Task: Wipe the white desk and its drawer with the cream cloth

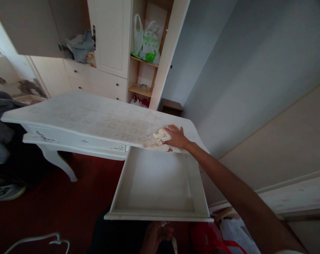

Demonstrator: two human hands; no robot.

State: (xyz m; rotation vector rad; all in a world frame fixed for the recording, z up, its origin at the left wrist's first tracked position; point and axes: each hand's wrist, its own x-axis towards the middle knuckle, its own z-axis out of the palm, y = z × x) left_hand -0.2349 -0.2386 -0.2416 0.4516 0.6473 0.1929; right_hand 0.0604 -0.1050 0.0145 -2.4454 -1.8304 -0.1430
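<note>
My right hand (176, 136) is closed around a crumpled off-white cloth (160, 137), pressed on the top of a white desk (104, 109) near its front edge. The desktop shows greyish-brown smudges, and a brown patch (170, 149) marks the edge just below the hand. Beneath it, a white drawer (154, 180) is pulled out, its inside bare. My left hand (158, 234) is low in the picture, below the drawer front, in shadow with fingers curled. Whatever it may hold is too dark to make out.
A wardrobe (109, 38) stands behind the desk, with plastic bags (149, 44) on a shelf. At left are dark clothes (1, 120) and a shoe (6, 192); a white hanger (35, 240) lies low left. Red and white bags (206, 236) sit right of the drawer, near the wall.
</note>
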